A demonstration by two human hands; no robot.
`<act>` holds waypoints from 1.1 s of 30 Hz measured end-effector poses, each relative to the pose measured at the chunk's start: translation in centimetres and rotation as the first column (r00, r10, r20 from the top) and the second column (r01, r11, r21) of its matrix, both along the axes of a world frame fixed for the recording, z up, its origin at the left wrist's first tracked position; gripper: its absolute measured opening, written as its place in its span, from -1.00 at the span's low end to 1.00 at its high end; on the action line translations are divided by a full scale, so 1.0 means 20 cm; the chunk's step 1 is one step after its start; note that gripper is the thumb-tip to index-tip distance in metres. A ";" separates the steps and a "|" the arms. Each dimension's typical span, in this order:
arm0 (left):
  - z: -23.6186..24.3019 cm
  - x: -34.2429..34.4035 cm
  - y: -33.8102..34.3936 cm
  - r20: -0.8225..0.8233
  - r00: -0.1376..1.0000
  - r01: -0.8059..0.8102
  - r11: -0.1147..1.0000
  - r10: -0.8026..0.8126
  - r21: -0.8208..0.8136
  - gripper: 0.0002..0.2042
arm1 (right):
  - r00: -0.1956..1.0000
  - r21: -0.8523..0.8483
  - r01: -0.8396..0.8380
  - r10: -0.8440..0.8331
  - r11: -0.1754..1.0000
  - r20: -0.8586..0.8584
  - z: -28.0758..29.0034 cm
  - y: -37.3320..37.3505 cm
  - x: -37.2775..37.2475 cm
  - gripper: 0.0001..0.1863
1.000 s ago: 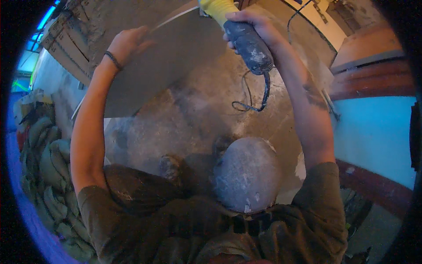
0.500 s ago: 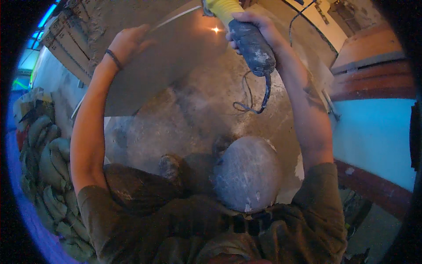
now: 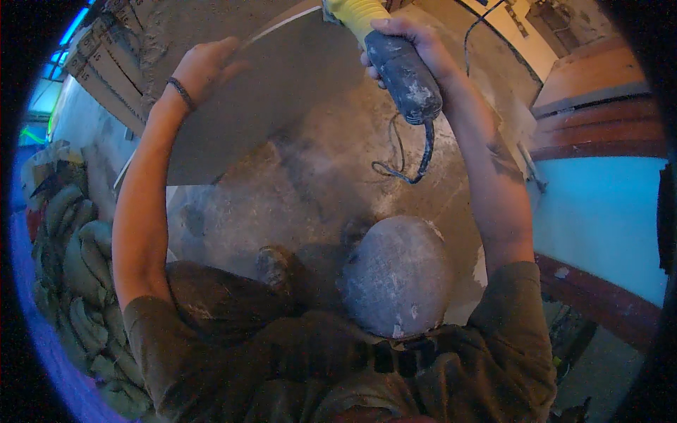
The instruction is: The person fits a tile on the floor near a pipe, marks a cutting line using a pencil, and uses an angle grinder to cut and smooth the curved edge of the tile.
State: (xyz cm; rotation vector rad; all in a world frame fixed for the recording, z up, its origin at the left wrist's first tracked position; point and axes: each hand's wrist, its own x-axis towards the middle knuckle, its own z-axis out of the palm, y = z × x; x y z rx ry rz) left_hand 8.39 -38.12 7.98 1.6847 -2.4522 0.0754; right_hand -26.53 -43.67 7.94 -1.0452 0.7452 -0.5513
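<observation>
My right hand is wrapped round the dark, dusty rear body of an angle grinder with a yellow front. The grinder's head lies at the upper rim of the picture, by the far edge of a large flat grey slab; its disc is hidden. A pale line runs along that edge. At the slab's upper left edge, my left hand, with a dark band at its wrist, has its fingers curled over the slab and its thumb slightly blurred. From the grinder's end hangs a black cord.
Dust hangs over the stained floor. My dusty knee and shoe are below the slab. Full sacks are piled at left, near cardboard boxes. At right stand reddish wooden boards and a pale blue panel.
The bright spark glow near the grinder's head has gone. The cord has swung slightly; both hands stay almost in place.
</observation>
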 end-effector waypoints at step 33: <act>-0.08 0.06 0.00 -0.116 0.986 0.103 0.983 -0.121 -0.154 -0.62 | 0.988 -0.048 0.063 -0.069 0.997 -0.136 0.06 0.03 0.04 -0.49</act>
